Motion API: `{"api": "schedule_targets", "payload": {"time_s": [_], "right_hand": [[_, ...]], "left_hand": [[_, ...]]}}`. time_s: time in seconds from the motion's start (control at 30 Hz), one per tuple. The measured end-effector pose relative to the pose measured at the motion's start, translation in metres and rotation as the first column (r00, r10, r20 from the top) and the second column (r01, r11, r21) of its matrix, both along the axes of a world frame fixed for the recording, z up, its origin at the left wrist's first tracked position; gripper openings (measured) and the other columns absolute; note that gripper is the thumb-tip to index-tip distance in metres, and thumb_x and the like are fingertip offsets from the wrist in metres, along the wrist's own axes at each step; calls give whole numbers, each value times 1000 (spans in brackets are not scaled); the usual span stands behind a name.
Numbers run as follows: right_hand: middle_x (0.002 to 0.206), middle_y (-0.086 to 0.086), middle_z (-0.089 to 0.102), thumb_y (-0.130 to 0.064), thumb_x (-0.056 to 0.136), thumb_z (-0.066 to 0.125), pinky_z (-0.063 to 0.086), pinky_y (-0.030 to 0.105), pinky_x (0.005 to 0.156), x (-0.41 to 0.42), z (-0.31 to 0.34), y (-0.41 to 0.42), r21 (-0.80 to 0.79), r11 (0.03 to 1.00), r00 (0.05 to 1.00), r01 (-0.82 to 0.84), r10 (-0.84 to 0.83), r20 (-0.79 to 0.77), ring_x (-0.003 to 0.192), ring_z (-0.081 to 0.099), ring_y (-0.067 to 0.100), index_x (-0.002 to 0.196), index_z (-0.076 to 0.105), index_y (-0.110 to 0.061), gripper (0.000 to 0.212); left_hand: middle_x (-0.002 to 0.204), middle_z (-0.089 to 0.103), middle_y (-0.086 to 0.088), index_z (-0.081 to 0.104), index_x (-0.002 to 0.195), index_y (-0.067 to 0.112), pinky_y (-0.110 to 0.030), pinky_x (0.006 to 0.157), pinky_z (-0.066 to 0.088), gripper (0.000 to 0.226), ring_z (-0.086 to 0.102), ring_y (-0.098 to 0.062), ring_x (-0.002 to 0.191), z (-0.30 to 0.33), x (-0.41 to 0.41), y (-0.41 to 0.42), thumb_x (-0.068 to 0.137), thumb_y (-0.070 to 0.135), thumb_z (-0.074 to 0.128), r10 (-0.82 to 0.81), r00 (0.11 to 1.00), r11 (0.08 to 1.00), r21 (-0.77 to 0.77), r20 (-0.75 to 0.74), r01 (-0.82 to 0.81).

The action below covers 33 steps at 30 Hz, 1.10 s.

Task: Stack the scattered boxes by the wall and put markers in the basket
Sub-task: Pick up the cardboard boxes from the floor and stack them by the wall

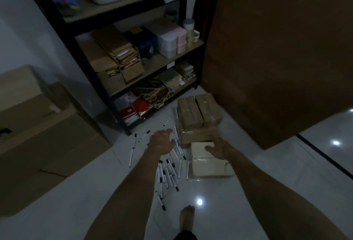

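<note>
Several white markers (pixel 168 174) with black caps lie scattered on the pale tiled floor in front of me. Beside them on the right sits a cream-white box (pixel 208 167), then a brown box (pixel 196 134) behind it, with two wrapped brown packs (pixel 198 111) stacked on top. My left hand (pixel 162 140) hovers with fingers spread over the far markers, beside the brown box's left edge, holding nothing. My right hand (pixel 219 149) reaches over the far top of the cream box, fingers loosely bent; whether it touches the box is unclear. No basket shows on the floor.
A black shelf rack (pixel 91 71) with paper bags, tubs and packets stands ahead. Large cardboard boxes (pixel 47 144) fill the left side by the wall. A brown wooden door (pixel 277 58) stands on the right. My bare foot (pixel 187 215) is on the floor below.
</note>
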State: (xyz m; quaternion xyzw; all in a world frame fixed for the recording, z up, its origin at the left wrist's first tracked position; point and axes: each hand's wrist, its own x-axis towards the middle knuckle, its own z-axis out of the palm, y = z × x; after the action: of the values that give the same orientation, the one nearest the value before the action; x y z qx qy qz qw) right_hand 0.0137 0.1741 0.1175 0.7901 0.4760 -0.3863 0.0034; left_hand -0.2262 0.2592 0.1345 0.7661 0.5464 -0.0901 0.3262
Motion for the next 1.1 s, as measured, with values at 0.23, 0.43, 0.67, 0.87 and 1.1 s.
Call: {"api": "schedule_targets", "payload": {"time_s": [0.23,0.43,0.67,0.87,1.1], "right_hand": [[161,13,23,-48,97,49,27,43,117,87,-13,-13,-99,990,994,-100,104,36,146,27,33,158,13,-24,74],[160,14,23,-47,98,47,29,41,116,154,-32,-28,-158,971,983,-180,182,-5,144,29,35,158,10,-29,72],[161,14,20,-47,99,45,28,43,117,219,-68,-55,-189,940,959,-284,278,-61,145,26,35,158,6,-29,73],[157,14,28,-45,99,47,30,43,116,249,-138,-72,-201,944,962,-262,239,-130,142,31,35,157,11,-26,71],[154,18,30,-40,99,51,32,45,113,267,-284,-65,-188,971,979,-151,120,-167,139,33,38,158,7,-27,74]], "left_hand": [[146,45,-13,36,149,20,-38,113,31,55,41,-29,134,-11,72,-29,99,40,47,104,994,995,5,13,-104],[141,51,-15,39,148,17,-40,109,38,54,47,-32,129,-29,131,-70,98,34,52,230,973,973,21,9,-231],[150,43,-9,35,150,19,-38,114,32,56,39,-26,138,-79,198,-147,98,36,50,331,943,942,-53,-10,-331],[144,50,-7,39,147,22,-37,111,36,55,45,-24,134,-150,229,-174,96,35,54,429,903,896,-125,5,-426],[141,52,-7,38,148,22,-36,108,40,56,48,-25,130,-290,236,-156,96,32,55,472,881,877,-114,17,-467]]}}
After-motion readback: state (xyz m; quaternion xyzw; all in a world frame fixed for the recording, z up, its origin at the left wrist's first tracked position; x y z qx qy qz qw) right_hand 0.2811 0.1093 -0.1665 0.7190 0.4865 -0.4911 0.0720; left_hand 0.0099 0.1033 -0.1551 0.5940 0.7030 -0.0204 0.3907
